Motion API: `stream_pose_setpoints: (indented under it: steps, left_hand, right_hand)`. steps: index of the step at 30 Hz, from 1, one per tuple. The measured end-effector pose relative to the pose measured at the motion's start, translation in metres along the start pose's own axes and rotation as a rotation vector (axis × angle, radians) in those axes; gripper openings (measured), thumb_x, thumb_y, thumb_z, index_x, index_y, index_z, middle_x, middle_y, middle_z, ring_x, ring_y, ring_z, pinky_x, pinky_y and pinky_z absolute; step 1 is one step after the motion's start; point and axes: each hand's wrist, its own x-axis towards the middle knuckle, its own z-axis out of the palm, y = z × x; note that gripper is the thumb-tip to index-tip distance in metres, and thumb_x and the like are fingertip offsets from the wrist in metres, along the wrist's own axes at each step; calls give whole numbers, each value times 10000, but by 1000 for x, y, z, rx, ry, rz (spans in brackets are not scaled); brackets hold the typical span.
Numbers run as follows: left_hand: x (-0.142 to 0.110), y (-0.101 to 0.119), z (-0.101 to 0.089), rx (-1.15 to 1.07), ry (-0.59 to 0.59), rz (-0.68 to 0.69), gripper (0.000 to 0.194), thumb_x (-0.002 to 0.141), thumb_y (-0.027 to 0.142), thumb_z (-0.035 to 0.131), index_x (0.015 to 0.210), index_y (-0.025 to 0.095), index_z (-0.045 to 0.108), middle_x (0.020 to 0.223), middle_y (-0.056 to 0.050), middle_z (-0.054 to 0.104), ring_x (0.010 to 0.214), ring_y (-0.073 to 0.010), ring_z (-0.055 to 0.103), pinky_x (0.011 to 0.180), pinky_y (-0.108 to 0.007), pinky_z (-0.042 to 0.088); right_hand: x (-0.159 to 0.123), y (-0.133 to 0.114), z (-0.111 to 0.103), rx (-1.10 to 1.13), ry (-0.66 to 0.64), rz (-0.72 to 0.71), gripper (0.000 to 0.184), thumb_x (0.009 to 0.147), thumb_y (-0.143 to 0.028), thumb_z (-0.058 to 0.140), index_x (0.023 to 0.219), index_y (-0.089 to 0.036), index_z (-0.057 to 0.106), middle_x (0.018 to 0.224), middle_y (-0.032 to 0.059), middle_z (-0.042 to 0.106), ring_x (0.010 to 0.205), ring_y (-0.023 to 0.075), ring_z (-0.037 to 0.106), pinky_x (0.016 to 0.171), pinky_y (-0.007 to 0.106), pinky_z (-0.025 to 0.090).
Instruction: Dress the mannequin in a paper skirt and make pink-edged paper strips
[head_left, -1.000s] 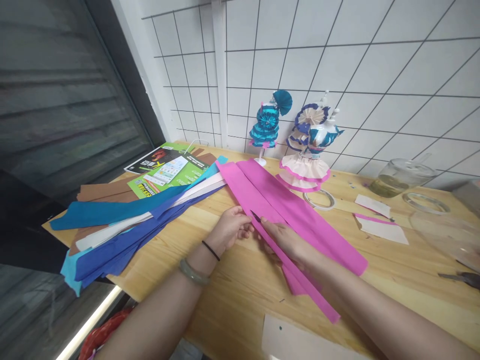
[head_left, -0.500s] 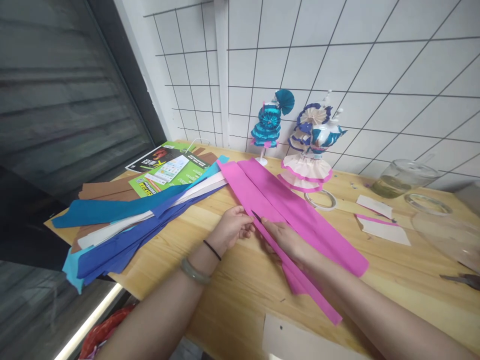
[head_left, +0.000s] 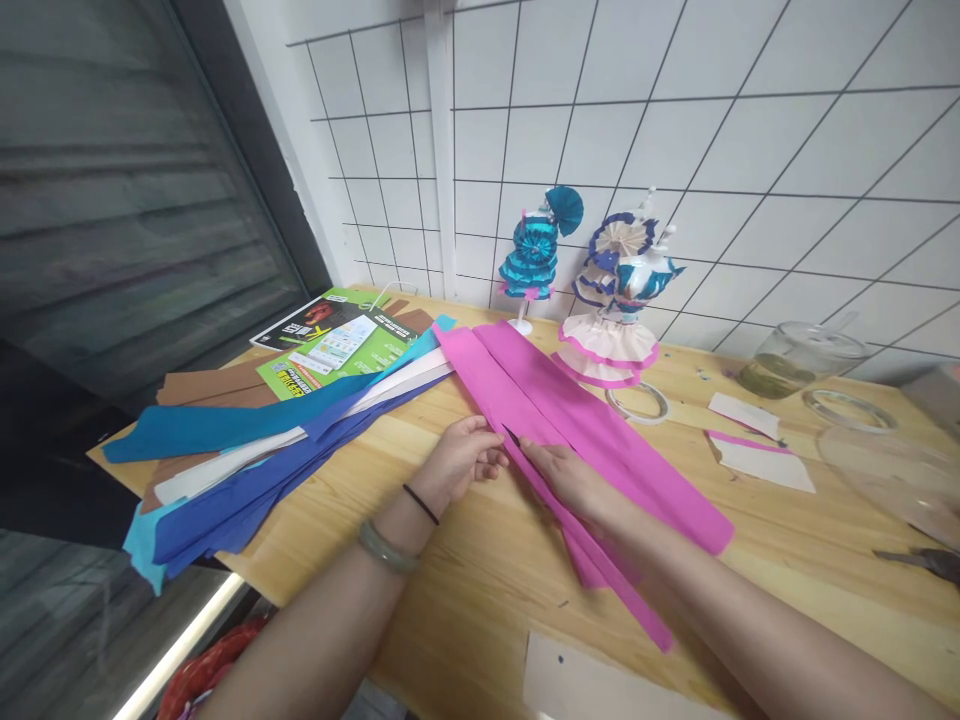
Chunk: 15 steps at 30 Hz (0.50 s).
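Observation:
Pink crepe paper (head_left: 517,395) lies in long layers slantwise across the table. My left hand (head_left: 469,455) pinches the near edge of this paper between thumb and fingers. Close beside it, my right hand (head_left: 562,478) is closed on scissors (head_left: 512,436); only a dark pointed blade shows, and the handles are hidden in my palm. The blade lies at the paper, right by my left fingertips. Below the blade, a narrow pink strip (head_left: 645,612) runs under my right hand and forearm toward the table's front.
Blue, white and brown crepe sheets (head_left: 247,480) fan out at left beside green leaflets (head_left: 360,350). Paper-dressed figures (head_left: 531,255) stand at the back. Rolls of tape (head_left: 637,402), a glass bowl (head_left: 795,355), paper pieces (head_left: 761,460) and a dark tool (head_left: 926,562) lie right.
The view has shifted slightly. Both hands keep their places at the pink paper's edge, and the loose end of the narrow strip has moved a little left.

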Motion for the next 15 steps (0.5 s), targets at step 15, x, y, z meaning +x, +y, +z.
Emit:
stream_pose_setpoints:
  steps: [15]
  left_hand:
    - [10, 5, -2, -24, 92, 55, 129, 691, 25, 579, 794, 101, 561, 558, 12, 555, 411, -41, 492, 345, -121, 346]
  right_hand:
    - [-1, -6, 2, 218, -108, 115, 498, 847, -570, 375, 548, -184, 473, 376, -35, 407, 294, 81, 336, 310, 226, 259]
